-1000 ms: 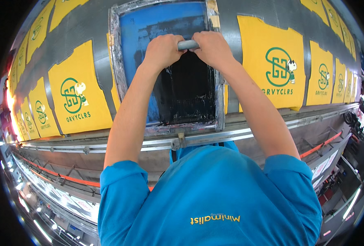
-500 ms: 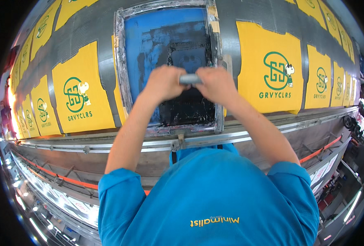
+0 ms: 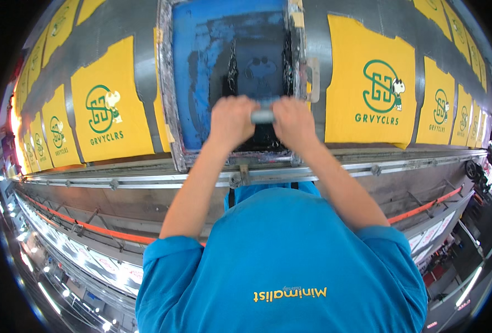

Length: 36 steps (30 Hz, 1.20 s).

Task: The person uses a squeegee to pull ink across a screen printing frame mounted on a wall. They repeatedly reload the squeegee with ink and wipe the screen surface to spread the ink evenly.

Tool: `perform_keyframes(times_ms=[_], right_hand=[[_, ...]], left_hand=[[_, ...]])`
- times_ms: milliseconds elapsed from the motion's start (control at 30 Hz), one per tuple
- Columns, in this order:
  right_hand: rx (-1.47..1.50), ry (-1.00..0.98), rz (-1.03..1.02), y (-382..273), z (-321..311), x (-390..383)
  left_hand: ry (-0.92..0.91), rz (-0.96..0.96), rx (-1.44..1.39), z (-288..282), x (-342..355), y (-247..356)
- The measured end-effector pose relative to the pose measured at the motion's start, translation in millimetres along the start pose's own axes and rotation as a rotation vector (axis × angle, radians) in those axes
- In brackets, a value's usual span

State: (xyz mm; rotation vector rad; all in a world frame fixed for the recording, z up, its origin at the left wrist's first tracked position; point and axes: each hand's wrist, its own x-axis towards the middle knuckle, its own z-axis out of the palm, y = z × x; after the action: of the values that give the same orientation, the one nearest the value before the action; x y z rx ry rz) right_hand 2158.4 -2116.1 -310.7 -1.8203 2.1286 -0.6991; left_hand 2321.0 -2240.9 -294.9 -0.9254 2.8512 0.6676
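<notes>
Both of my hands are closed on the grey handle of a squeegee [image 3: 263,116]. My left hand [image 3: 232,123] wraps its left end, and my right hand [image 3: 295,121] grips the right end. Beneath them lies a screen-printing frame [image 3: 178,158] with a blue mesh [image 3: 193,102]. Black ink [image 3: 264,141] covers much of the mesh's right half, with thick ridges along the sides of the stroke. A dog-shaped stencil figure [image 3: 261,69] shows on the mesh beyond my hands. The squeegee's blade is hidden by the handle and my hands.
Yellow printed shirt panels [image 3: 371,83] lie in rows on a long dark table [image 3: 146,72], both sides of the frame. A metal rail [image 3: 140,182] runs along the near edge, close to my body. Past it is a lower rack with an orange bar [image 3: 118,234].
My hands and the squeegee have come nearer to me along the mesh. More of the dog figure is uncovered behind them. The camera view has shifted slightly.
</notes>
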Motion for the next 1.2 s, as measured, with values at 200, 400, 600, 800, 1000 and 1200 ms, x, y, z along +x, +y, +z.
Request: perform_keyframes(times_ms=[200,400,600,800,1000,1200], right_hand=[[0.475,0.094,0.15,15,-27,-14],[0.497,0.41,0.709,104,19,50],[0.572,0.506,0.764,113,38,53],[0.723,0.515,0.753,107,23,49],[0.66,0.477,0.767,93,-11,49],[0.832,0.582,0.691,18,-29,90]], left_hand=[[-0.186,0.022,-0.184,-30,-15,5],[-0.131,-0.01,-0.156,-74,62,-15],[-0.076,0.027,-0.116,-77,120,-30],[0.181,0.208,-0.105,-24,44,-21],[0.167,0.208,-0.149,19,-95,35],[0.151,0.16,-0.211,-22,-130,-5]])
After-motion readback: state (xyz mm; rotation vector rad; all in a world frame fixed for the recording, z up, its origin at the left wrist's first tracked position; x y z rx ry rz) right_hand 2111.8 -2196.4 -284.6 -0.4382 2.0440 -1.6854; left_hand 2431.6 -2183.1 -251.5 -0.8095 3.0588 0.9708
